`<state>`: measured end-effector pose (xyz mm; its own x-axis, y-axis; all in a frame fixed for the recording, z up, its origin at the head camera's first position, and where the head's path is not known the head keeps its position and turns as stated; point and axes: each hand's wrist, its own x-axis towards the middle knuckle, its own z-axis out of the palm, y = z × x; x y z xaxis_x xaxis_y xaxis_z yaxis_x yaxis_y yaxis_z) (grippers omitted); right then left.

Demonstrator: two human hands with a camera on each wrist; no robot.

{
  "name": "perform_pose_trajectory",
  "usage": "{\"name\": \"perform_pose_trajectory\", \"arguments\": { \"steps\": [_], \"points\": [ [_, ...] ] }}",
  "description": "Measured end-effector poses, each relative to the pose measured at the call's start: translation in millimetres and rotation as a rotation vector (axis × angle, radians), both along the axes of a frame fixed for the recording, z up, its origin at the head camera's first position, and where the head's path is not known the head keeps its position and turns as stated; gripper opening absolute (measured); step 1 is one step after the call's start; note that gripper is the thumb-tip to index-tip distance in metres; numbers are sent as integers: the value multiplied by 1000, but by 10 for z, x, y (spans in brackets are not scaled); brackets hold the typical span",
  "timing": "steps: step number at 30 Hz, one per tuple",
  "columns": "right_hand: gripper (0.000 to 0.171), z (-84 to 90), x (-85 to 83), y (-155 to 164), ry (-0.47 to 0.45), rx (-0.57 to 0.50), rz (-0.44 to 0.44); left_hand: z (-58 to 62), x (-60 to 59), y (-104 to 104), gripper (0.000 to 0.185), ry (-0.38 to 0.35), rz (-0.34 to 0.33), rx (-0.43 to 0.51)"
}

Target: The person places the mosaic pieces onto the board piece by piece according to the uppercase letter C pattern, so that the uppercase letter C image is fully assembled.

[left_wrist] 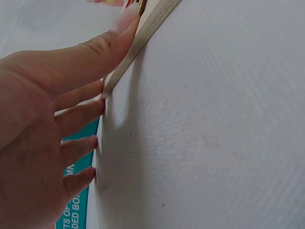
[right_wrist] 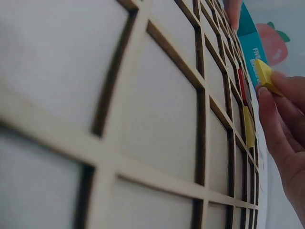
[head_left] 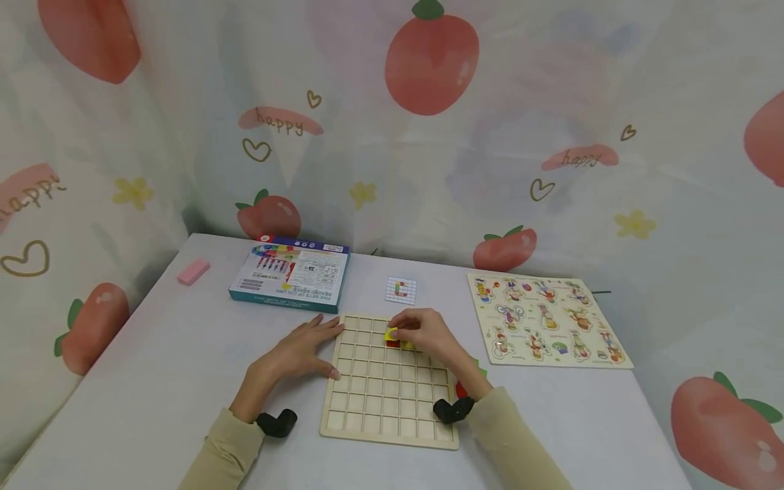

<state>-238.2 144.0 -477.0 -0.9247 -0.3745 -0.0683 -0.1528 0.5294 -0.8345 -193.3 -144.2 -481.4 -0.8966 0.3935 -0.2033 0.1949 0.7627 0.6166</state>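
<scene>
The right hand (head_left: 422,332) pinches a yellow block (head_left: 391,333) in its fingers (right_wrist: 279,102) over a wooden grid board (head_left: 392,395); the left hand (head_left: 303,350), fingers straight, presses the board's edge.

Small yellow block (head_left: 392,333) (tilted) above the flat wooden grid board (head_left: 386,395).

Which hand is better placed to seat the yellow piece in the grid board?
Right. The right hand already pinches the yellow piece just over the grid board, beside red and yellow pieces already seated. The left hand lies flat, steadying the board's left edge.
</scene>
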Motion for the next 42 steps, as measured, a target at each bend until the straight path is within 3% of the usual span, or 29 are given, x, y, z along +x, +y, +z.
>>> {"name": "perform_pose_trajectory", "arguments": {
  "steps": [19,33,42],
  "points": [
    [8,0,-59,-164,42,109,88,19,7,11,95,-14,18,3],
    [10,-3,-49,-194,123,179,156,28,1,21,95,-19,30,-11],
    [13,1,-46,-192,128,177,186,24,2,16,95,-16,24,-6]
  ]
}}
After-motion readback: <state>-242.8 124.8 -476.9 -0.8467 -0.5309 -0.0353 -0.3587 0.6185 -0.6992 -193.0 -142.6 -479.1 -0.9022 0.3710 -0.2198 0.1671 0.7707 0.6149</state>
